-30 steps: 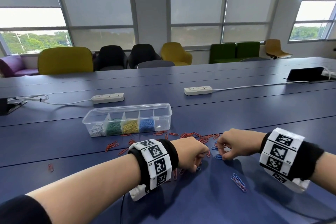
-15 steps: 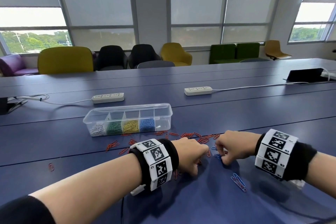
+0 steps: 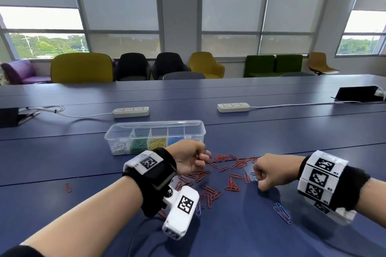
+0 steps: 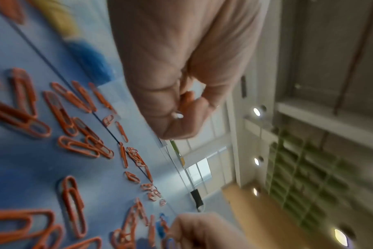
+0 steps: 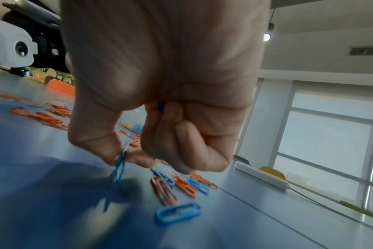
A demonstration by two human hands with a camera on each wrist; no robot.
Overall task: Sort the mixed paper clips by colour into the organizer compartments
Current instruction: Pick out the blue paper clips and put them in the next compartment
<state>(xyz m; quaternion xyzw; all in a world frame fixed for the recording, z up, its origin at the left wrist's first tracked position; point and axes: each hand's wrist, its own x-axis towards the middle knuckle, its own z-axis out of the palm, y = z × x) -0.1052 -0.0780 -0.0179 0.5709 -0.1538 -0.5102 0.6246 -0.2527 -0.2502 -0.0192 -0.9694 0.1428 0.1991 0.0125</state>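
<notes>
The clear organizer (image 3: pixel 154 135) holds white, green, yellow and blue clips in separate compartments; its rightmost compartment looks bare. Red paper clips (image 3: pixel 231 185) lie scattered in front of it, also seen in the left wrist view (image 4: pixel 74 148). My left hand (image 3: pixel 203 157) hovers above them by the organizer's right end, fingers curled, an orange-red bit showing between them (image 4: pixel 187 99). My right hand (image 3: pixel 260 181) is low over the table, thumb and forefinger pinching a blue clip (image 5: pixel 119 166). Another blue clip (image 5: pixel 178 212) lies beneath it.
Two blue clips (image 3: pixel 282 213) lie together near my right wrist, and a lone red clip (image 3: pixel 68 186) far left. Two power strips (image 3: pixel 131 111) (image 3: pixel 233 107) with cables sit behind the organizer on the blue table (image 3: pixel 292 131). Chairs line the far side.
My left hand has lifted off the table, turned over and moved up toward the organizer's right end. My right hand stays down among the clips, shifted slightly.
</notes>
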